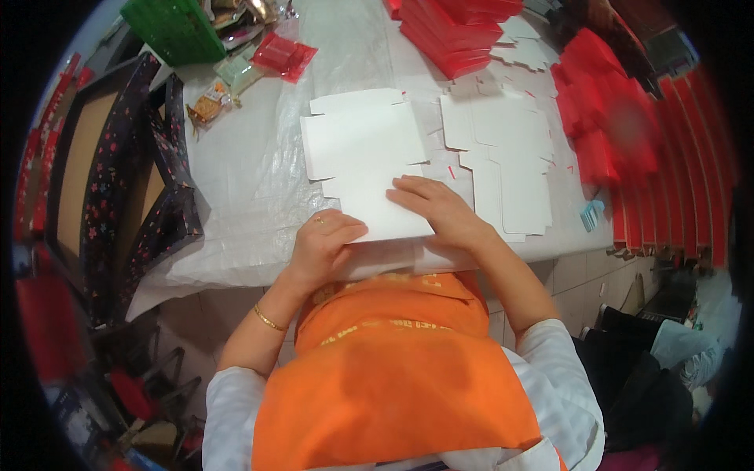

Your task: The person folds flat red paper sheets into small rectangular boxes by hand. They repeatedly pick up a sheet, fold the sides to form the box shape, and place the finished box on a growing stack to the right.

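A flat white box blank [369,149], cut with flaps, lies on the table right in front of me. My left hand [323,239] is closed at its near left corner, with the fingers bent over the near edge. Flat on the near right part of the blank rests my right hand [440,210], its fingers stretched out over the card. The right thumb is hidden from view. To the right lie more flat white box blanks [503,149], overlapping one another.
Red boxes [452,35] are stacked at the far side, and red bags [605,110] are heaped at the right. Small food packets [284,56] and a green basket [174,30] stand far left. Dark floral box parts [110,173] lean at the left. A white plastic sheet [251,180] covers the table.
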{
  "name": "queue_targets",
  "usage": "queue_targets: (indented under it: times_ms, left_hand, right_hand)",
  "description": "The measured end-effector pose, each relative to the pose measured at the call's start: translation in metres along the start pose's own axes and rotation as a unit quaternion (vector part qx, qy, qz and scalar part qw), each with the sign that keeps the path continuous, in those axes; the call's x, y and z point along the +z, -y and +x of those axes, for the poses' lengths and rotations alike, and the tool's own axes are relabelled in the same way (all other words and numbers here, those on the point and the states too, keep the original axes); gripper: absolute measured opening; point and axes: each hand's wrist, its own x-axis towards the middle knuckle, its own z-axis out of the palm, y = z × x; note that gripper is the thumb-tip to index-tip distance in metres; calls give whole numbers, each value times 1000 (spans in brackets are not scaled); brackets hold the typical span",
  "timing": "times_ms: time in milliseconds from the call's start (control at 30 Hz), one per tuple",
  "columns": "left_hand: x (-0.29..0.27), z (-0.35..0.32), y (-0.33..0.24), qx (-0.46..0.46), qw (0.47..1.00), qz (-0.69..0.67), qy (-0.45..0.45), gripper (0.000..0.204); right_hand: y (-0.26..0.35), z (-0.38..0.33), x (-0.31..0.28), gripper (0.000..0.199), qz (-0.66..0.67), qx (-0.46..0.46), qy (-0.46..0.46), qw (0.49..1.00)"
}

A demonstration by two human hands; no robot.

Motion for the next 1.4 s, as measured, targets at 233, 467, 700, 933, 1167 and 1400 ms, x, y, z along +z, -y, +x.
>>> queue_targets:
  times_ms: [233, 467, 700, 933, 1167, 1400]
  left_hand:
    - [-5, 39, 17, 1, 981, 196, -2, 38]
    - [-7, 67, 45, -57, 991, 120, 8, 36]
    - [-1, 80, 60, -112, 986, 113, -50, 34]
    - [-4, 80, 72, -49, 987, 152, -32, 32]
    - [-14, 101, 71, -230, 971, 60, -30, 18]
    - [-21, 122, 68, -389, 919, -54, -18, 17]
  right_hand:
    - [-20, 36, 4, 49, -30, -60, -88, 994]
    - [-46, 57, 10, 46, -21, -38, -120, 992]
    - [-62, 80, 0, 40, 93, 17, -68, 993]
    - [-77, 88, 9, 37, -6, -49, -127, 991]
    - [-81, 119, -14, 17, 139, 95, -20, 986]
    - [-71, 140, -43, 20, 292, 255, 13, 922]
